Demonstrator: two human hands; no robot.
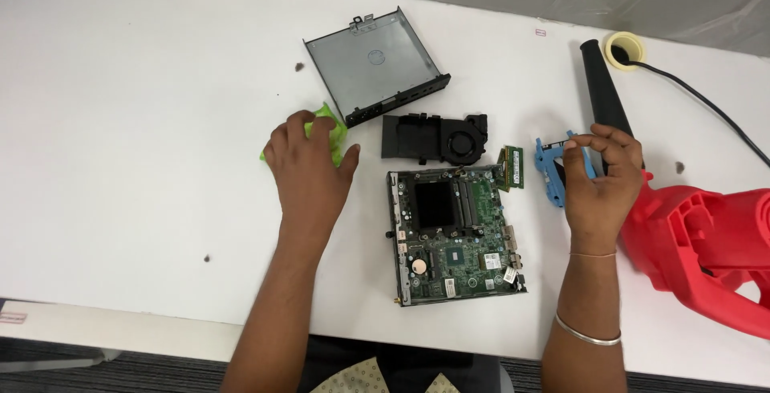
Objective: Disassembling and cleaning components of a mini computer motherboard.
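An opened small computer with its green circuit board (455,234) lies on the white table (128,120) between my hands. My left hand (309,170) presses flat on a bright green cloth (330,130), which is mostly hidden under it. My right hand (600,183) pinches the edge of a blue plastic bracket (549,170) between thumb and fingers. A black fan and heatsink unit (437,139) sits just behind the board, with a small green memory stick (511,168) beside it. The grey metal case cover (375,64) lies farther back.
A red air blower (706,245) with a long black nozzle (605,96) lies at the right, touching my right hand's far side. A roll of yellowish tape (625,48) and a black cable (706,104) sit at the back right.
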